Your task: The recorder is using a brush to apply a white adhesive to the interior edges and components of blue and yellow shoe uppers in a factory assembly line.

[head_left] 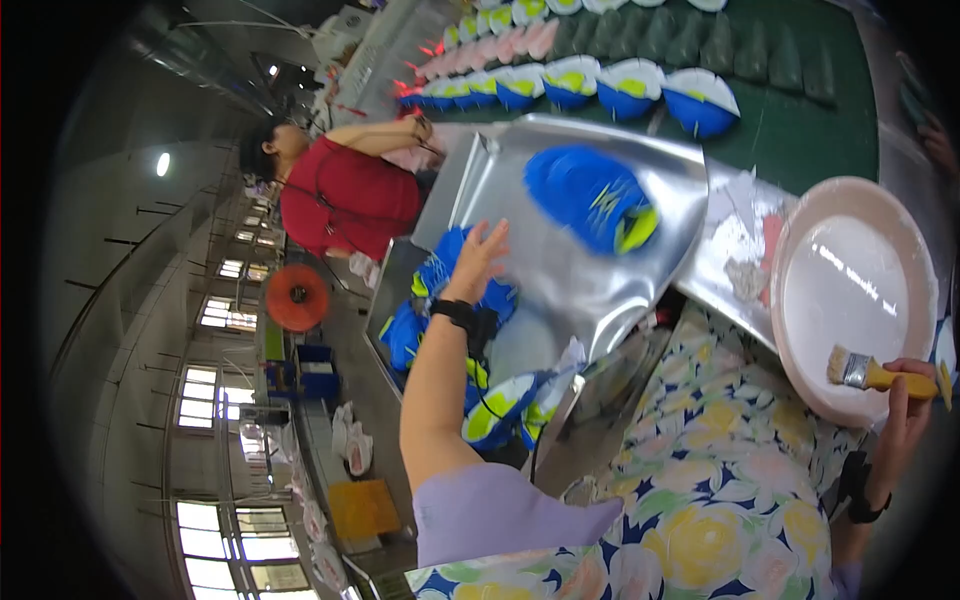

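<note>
My left hand [482,262] has its fingers spread and holds nothing. It hovers over the left part of a shiny metal tray [520,185], next to a pile of blue shoe uppers [402,332] with yellow-green linings. Farther right in the tray lies a single blue shoe upper [570,190], smeared by motion and apart from the hand. My right hand [905,395] grips the yellow handle of a paintbrush [862,370], bristles pointing left. The brush is over the near right side of a round pale basin [785,290] with milky white liquid in it.
Rows of blue-and-white shoe pieces [630,85] and dark cone-like pieces [720,45] line a green surface [840,130] beyond the tray. Paper scraps [735,225] lie beside the basin. A person in red [350,200] works at far left, near an orange fan [297,298].
</note>
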Motion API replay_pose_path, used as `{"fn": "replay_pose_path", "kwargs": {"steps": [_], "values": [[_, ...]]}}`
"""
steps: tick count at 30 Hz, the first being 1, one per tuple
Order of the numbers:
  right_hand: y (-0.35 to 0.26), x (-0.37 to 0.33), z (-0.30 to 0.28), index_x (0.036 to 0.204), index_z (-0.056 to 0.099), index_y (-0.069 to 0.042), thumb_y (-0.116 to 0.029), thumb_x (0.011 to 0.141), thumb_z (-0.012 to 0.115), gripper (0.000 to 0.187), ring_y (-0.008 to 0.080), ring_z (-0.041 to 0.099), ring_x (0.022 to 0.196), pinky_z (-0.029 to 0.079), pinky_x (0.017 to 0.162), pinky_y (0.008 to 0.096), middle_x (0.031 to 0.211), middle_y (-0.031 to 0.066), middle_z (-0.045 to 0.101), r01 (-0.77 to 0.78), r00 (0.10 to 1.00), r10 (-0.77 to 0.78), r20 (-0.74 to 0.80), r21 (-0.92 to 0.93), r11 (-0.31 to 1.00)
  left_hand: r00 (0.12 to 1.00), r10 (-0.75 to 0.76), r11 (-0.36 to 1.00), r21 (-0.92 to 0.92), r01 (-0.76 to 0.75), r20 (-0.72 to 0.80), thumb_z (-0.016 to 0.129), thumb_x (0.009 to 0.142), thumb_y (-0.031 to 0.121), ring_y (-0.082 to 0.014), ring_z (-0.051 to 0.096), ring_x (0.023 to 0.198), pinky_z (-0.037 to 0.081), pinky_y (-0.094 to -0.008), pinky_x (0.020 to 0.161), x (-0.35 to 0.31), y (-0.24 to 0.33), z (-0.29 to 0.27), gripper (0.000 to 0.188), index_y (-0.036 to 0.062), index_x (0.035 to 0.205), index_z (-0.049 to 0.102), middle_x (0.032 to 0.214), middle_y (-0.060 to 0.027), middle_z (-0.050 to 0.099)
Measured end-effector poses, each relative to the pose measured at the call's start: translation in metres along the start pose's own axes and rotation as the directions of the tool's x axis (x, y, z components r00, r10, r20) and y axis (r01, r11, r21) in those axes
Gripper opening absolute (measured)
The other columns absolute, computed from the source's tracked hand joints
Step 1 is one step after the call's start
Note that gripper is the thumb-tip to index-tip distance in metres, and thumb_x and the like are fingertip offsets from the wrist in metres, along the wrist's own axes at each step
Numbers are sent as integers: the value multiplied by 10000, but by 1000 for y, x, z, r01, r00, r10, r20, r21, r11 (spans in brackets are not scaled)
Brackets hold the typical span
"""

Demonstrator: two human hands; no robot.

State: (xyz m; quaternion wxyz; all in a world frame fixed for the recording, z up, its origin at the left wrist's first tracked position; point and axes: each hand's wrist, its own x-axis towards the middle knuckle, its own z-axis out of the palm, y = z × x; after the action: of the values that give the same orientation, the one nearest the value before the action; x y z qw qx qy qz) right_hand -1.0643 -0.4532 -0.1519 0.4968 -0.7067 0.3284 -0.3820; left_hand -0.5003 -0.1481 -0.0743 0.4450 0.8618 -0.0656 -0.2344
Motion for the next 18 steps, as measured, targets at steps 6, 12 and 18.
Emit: {"fn": "replay_pose_path", "kwargs": {"steps": [6, 12, 18], "values": [[27, 8, 0, 1089, 557, -14, -166, 1020, 495, 178, 143, 546, 944, 433, 854, 270, 1068, 73, 577, -120, 992, 119, 32, 9, 993, 879, -184, 806, 579, -121, 440, 802, 797, 480, -300, 401, 1393, 318, -424, 1144, -68, -63, -28, 1014, 41, 1542, 273, 1511, -197, 405], [28, 31, 9, 1114, 549, -10, -159, 1030, 491, 180, 145, 554, 982, 436, 858, 274, 1097, 79, 570, -51, 987, 55, 153, -30, 998, 839, -330, 370, 877, -307, 433, 777, 777, 293, -366, 582, 1187, 461, -406, 1014, -158, -163, -31, 718, 33, 1384, 496, 1273, -270, 586], [14, 27, 14, 1124, 536, -10, -146, 1027, 500, 171, 145, 571, 976, 461, 855, 271, 1108, 73, 555, -37, 984, 39, 172, -18, 999, 974, 216, 826, 518, -223, 74, 729, 834, 89, -210, 675, 977, 540, -361, 894, -83, -106, -70, 428, -13, 1229, 601, 1096, -99, 704]]}}
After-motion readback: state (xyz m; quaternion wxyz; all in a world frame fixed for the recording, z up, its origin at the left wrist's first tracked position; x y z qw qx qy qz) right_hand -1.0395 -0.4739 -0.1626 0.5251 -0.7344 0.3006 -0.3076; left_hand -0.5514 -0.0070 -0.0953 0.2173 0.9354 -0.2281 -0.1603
